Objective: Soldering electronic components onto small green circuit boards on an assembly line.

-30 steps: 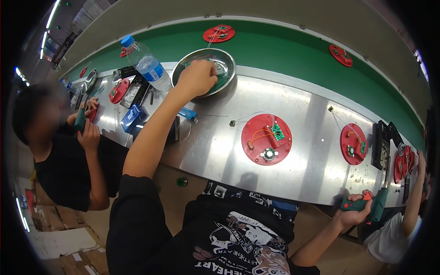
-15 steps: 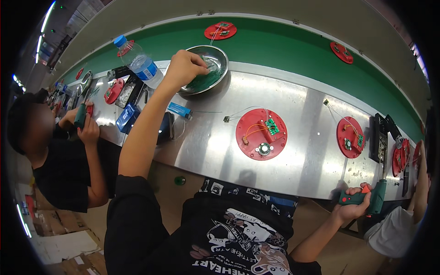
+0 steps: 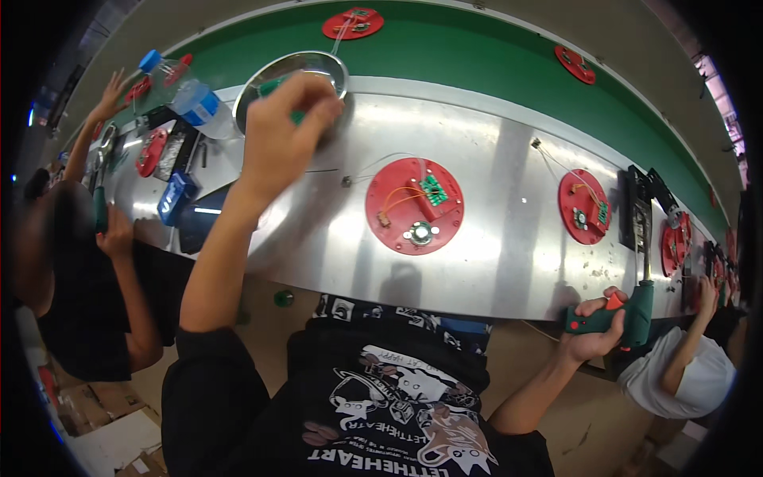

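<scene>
My left hand (image 3: 282, 139) is raised in front of a round metal bowl (image 3: 300, 57), thumb and fingers pinched together. What they hold, if anything, is too small or hidden to make out. Something green shows inside the bowl, partly covered by the hand. Down at the bench's front edge on the right, my right hand (image 3: 594, 338) is wrapped around the grip of a green electric screwdriver (image 3: 639, 316) with an orange trigger. Its metal shaft points away over the bench. Between the hands lies a red disc (image 3: 389, 179) with a green circuit board, orange wires and a round silver part.
A second wired red disc (image 3: 571, 195) lies right, near a black holder (image 3: 636, 211). Left of the bowl leans a water bottle (image 3: 195, 103); a blue box (image 3: 176, 197) is nearer. More red discs (image 3: 352, 24) sit on the green strip. Co-workers (image 3: 683, 366) sit on both sides.
My left hand has come back toward me from inside the bowl, fingers still pinched. The view has shifted, so the bench sits farther left. My right hand keeps its hold on the screwdriver.
</scene>
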`<state>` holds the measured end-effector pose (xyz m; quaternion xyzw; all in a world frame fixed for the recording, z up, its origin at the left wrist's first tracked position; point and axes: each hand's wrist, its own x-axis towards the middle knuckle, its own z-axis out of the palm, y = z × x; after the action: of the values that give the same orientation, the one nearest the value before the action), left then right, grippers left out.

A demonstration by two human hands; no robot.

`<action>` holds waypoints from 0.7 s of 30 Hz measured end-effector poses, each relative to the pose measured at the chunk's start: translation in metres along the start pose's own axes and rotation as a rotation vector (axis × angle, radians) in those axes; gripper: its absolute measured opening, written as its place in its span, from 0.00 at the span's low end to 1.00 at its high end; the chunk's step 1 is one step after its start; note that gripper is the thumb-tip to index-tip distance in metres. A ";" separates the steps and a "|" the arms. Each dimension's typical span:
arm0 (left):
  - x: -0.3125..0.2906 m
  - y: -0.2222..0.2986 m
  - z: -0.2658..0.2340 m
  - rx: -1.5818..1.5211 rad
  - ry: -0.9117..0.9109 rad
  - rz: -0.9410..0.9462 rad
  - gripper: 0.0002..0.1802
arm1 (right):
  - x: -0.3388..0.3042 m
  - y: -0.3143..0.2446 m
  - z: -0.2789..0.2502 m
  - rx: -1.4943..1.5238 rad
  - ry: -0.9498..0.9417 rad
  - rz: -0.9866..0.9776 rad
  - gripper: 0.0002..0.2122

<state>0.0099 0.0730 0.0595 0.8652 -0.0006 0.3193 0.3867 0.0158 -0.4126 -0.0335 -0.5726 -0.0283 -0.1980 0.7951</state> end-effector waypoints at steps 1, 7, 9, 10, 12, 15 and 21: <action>-0.014 0.016 0.007 -0.004 -0.019 0.059 0.06 | -0.003 -0.002 0.004 0.024 -0.061 -0.006 0.17; -0.080 0.070 0.054 0.019 -0.130 0.171 0.07 | -0.028 -0.015 0.039 -0.004 -0.409 0.029 0.23; -0.087 0.078 0.064 0.150 -0.100 0.319 0.08 | -0.042 -0.017 0.062 -0.092 -0.494 0.012 0.27; -0.088 0.082 0.069 0.287 -0.069 0.473 0.10 | -0.046 -0.016 0.070 -0.122 -0.557 0.015 0.27; -0.084 0.080 0.080 0.354 -0.055 0.545 0.14 | -0.048 -0.014 0.078 -0.129 -0.574 -0.001 0.27; -0.080 0.064 0.087 0.398 -0.174 0.454 0.14 | -0.052 -0.016 0.086 -0.050 -0.414 0.067 0.25; -0.092 0.049 0.072 0.268 -0.147 0.415 0.14 | -0.052 -0.013 0.083 -0.014 -0.365 0.145 0.23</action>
<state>-0.0356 -0.0320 0.0055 0.9110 -0.1640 0.3252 0.1937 -0.0211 -0.3247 -0.0069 -0.6050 -0.1293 -0.0334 0.7849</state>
